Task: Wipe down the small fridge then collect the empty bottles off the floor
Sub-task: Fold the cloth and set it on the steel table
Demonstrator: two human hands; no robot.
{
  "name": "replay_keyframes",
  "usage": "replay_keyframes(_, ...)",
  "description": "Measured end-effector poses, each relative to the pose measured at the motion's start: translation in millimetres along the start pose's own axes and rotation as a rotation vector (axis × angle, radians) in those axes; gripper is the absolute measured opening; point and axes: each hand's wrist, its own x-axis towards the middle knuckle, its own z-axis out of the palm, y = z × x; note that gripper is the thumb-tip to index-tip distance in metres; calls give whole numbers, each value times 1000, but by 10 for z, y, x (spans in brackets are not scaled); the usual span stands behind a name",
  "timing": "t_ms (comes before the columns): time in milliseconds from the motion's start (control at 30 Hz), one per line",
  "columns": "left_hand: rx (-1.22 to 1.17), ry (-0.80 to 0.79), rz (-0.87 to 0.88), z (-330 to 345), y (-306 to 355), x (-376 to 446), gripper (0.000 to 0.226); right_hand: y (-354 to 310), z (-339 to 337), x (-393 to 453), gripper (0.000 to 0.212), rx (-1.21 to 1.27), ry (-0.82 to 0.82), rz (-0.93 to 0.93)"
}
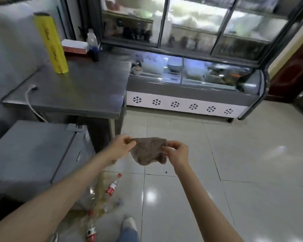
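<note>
A: Quick pass, big to small. Display chiller [191, 95] up at one o'clock, steel table [73, 91] at eleven, small fridge [30, 154] at nine, just beside your left arm.

B: And my hands?

A: Both out front at centre. Your left hand [120, 148] pinches one top corner of the brown cloth [148, 151], your right hand [177, 153] pinches the other; fingers curled on the fabric, cloth hanging slack between them, over the floor.

B: So the wipe hasn't started?

A: Looks that way to me. Fold the cloth flat into one palm, turn to nine o'clock, do the fridge top first, then the door, long overlapping strokes.

B: Bottles?

A: Empty bottles [101, 203] in a loose heap on the floor at seven o'clock, touching the fridge base near your shoe [129, 222]. Leave them until after.

B: Any text?

A: Red labels on two bottles, unreadable. Yellow roll [51, 44] on the table has print, too blurred. Chiller shows only snowflake marks.
</note>
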Motion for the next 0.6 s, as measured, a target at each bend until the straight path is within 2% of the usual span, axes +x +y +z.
replay_keyframes(167, 25, 43, -21, -56, 19, 724, 20, -226, 114, 736, 23, -45, -40, -9)
replay_keyframes(300, -52, 78, -36, -78, 134, 1307, 21, -529, 131, 1301, 21, -90, -57, 1)
replay_keyframes(600, -27, 116, -77, -173, 190, 2360, 20, -920, 357, 2482, 28, -146, -157, -19)
